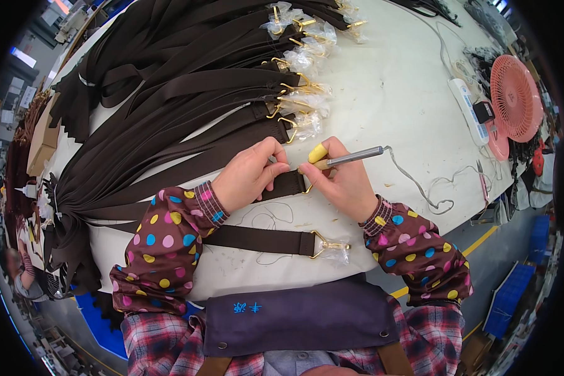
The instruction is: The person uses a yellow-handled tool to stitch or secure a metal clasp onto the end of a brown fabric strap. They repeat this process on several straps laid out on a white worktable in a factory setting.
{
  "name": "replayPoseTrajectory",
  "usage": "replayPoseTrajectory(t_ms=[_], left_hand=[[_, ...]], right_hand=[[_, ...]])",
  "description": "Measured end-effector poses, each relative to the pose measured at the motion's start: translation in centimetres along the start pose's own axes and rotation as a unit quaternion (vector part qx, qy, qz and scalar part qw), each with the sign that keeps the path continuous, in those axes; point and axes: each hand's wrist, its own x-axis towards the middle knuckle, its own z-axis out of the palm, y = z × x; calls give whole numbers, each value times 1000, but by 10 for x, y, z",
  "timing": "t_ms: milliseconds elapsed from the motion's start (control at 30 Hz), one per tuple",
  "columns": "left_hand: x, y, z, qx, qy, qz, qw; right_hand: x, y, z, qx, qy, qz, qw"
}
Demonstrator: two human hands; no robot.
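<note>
My right hand [341, 185] grips a corded pen-shaped tool [357, 155] with a grey barrel and a tan front part. A yellow cover [318, 153] sits on one of its fingers. The tool's tip points left, close to my left hand [250, 175], whose thumb and fingertips are pinched together. Whatever lies in that pinch is too small to make out. Just beneath both hands is the end of a dark brown strap [289, 186], its metal ring partly hidden by my right hand. Nearer to me lies another brown strap [263, 240] with a gold clasp [323, 244] in clear plastic.
Many dark straps [169, 94] fan across the pale table [388, 81], gathered at the left. Their gold clasps wear plastic wrap [307, 103]. A grey cord [413, 182] trails right. Beyond it are a white power strip [468, 109] and a pink fan [515, 97].
</note>
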Motion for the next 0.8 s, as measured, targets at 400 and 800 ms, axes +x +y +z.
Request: replayPoseTrajectory(t_ms=[400, 800], left_hand=[[1, -3, 1, 8, -6, 10, 1000], [-1, 0, -5, 66, 2, 33, 997]], right_hand=[[0, -4, -4, -21, -39, 34, 998], [1, -6, -4, -30, -35, 19, 999]])
